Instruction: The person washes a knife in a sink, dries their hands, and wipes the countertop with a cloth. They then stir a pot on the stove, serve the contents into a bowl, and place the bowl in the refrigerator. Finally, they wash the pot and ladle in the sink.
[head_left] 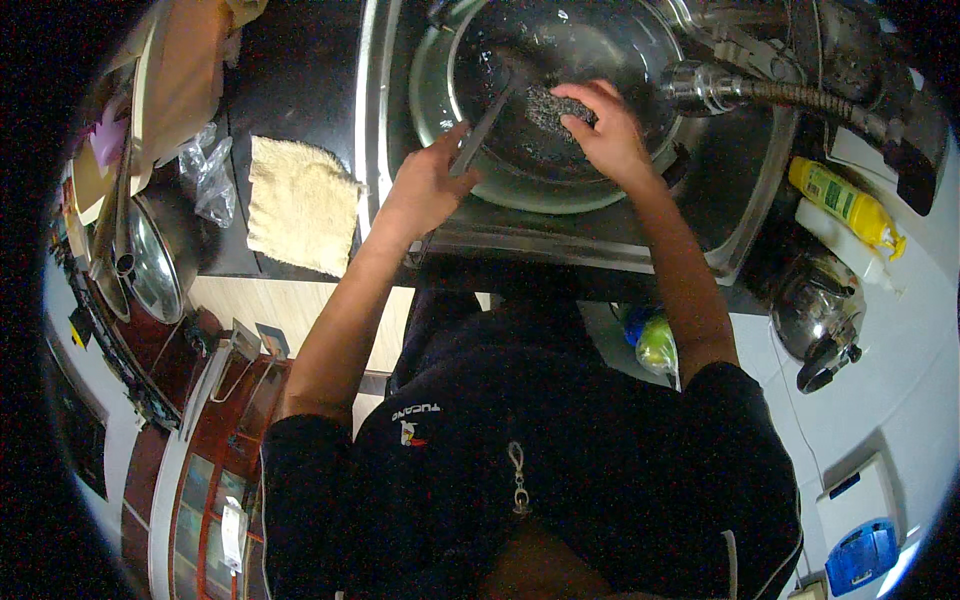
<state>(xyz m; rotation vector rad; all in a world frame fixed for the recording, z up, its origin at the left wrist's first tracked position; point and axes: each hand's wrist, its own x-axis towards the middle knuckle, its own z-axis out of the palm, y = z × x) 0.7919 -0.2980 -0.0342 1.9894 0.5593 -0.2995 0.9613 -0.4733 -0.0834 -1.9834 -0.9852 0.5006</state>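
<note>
My left hand (425, 190) is closed around one end of a long, flat, grey utensil (485, 130), which slants up and to the right over a round pan (520, 165). What the utensil's far end looks like is too dark to tell. In my right hand (610, 130) is a grey steel wool scourer (548, 112), pinched between thumb and fingers close to the utensil's far end. The pan has a dark, shiny, wet-looking inside and sits within a larger pale round basin (428, 90) in the sink.
A metal sink (735, 215) surrounds the basin, with a flexible tap (700, 88) reaching in from the right. Left lies a cream cloth (300, 205) beside a clear plastic bag (208, 180). A yellow bottle (840, 203) and a metal kettle (815, 310) stand at the right.
</note>
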